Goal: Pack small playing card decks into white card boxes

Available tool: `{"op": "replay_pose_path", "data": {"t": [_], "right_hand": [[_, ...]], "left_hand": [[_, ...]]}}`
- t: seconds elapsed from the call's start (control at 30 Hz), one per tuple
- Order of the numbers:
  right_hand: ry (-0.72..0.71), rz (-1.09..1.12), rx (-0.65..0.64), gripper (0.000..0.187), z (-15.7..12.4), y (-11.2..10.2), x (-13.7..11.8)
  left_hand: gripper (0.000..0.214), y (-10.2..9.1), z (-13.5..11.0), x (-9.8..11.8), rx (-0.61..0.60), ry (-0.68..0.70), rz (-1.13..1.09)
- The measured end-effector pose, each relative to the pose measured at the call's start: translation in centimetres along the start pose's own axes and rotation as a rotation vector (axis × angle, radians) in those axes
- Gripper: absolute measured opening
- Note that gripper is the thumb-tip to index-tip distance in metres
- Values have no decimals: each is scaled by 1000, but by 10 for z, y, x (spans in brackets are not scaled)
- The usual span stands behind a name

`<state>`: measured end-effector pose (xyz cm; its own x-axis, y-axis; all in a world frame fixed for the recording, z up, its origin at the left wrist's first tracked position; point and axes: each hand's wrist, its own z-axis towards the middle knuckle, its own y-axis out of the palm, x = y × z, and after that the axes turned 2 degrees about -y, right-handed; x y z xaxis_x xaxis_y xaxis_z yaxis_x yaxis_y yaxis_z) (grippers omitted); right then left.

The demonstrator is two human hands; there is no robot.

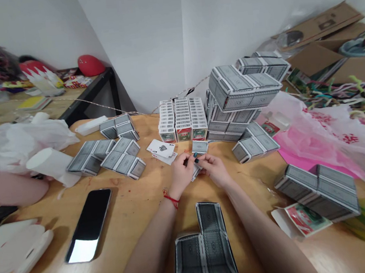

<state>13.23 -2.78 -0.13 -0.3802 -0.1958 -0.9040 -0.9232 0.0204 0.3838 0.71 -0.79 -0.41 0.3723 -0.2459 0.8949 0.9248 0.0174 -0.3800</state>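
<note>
My left hand [184, 173] and my right hand [214, 168] meet over the middle of the desk, fingers pinched together. Between them is a grey-backed playing card [195, 173], mostly hidden by the fingers; whether it is one card or more I cannot tell. Just beyond the fingertips lies a grey-backed card stack [199, 146]. Left of it are loose cards [161, 148] with an ace face up. Between my forearms sits an open-topped L-shaped block [203, 251] built from grey-backed cards.
Rows of card boxes [182, 119] stand at the back. Beside them rises a tall pile of card blocks [237, 96]. More card blocks [122, 158] lie left, others [318, 189] right. A phone [89, 224], white paper roll [50, 165] and torn card box [304, 219] lie around.
</note>
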Motion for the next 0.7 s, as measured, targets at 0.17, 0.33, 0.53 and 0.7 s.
{"op": "replay_pose_path", "data": {"t": [0.17,0.33,0.53,0.7], "right_hand": [[17,-17,34,26,1,1,1],[36,-6,15,27,0,1,-1],[-58,-112,58,27,2,0,2],[-121,-182,70,25,4,-2,4]], "left_hand": [[22,-3,2,1,-21,36,98],[21,-6,1,4,-40,69,164],[21,-5,4,4,-50,77,133],[21,-1,5,2,-41,72,145]]}}
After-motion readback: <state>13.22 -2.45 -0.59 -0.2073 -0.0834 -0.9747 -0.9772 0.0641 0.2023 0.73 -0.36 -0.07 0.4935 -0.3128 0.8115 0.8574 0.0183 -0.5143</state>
